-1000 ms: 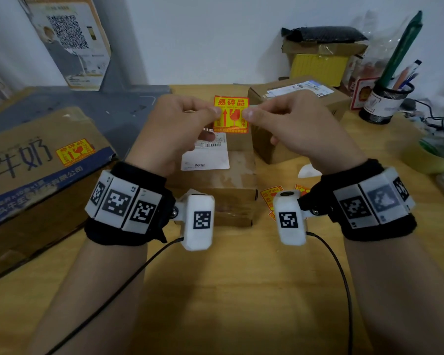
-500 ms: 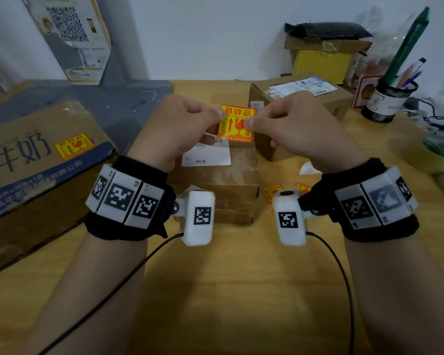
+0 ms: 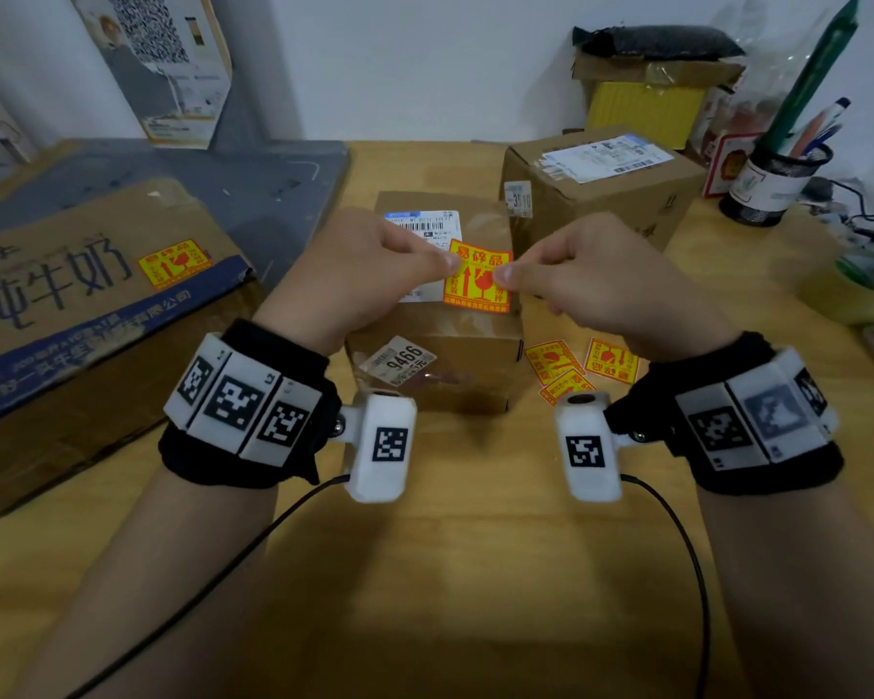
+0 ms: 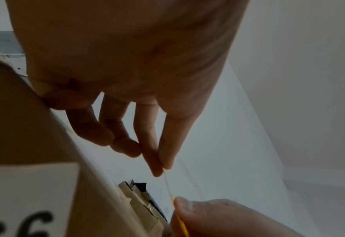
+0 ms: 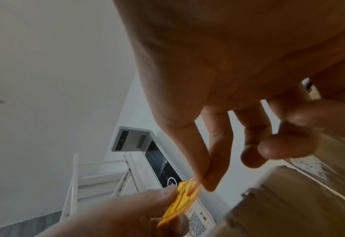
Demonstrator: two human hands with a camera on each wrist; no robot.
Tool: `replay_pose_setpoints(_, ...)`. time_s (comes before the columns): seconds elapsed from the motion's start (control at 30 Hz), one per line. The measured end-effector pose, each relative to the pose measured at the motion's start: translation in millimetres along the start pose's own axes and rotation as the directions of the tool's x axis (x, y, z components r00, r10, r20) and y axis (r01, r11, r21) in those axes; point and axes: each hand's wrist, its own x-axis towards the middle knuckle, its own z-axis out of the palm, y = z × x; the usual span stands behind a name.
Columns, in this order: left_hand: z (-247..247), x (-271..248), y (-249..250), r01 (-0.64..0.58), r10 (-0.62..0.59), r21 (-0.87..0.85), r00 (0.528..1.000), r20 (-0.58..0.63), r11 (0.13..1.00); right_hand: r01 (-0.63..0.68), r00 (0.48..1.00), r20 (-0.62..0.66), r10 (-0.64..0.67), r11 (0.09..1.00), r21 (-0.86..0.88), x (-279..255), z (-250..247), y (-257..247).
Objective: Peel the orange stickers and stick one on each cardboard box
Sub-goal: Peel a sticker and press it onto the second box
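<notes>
Both hands are up over the middle brown cardboard box (image 3: 440, 315), the left hand (image 3: 369, 274) pinching the left edge and the right hand (image 3: 596, 280) the right edge of a square orange-and-yellow sticker (image 3: 478, 283) held face-up above the box top. To the left lies a big flat cardboard carton (image 3: 72, 315) already wearing an orange sticker (image 3: 172, 263), and far right sits a taller cardboard box (image 3: 596, 189) with a white label. Three loose orange stickers (image 3: 581, 365) lie on the wooden table (image 3: 450, 572) just right of the middle box.
</notes>
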Motion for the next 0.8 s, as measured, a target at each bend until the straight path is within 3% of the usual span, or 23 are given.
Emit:
replay_pose_setpoints(0.47,7.1,-3.4,-15.2,-0.017,0.022,0.095,0.999,-0.045,0.995,-0.062,0.996,0.066,0.067,0.995,-0.077,-0.7,12.6,-2.7)
replay_pose_setpoints(0.8,8.7,0.4,-21.6,-0.018,0.025,0.114,0.998,-0.058,0.993,-0.034,0.998,0.058,0.039,0.995,-0.097,-1.7,12.2,-1.8)
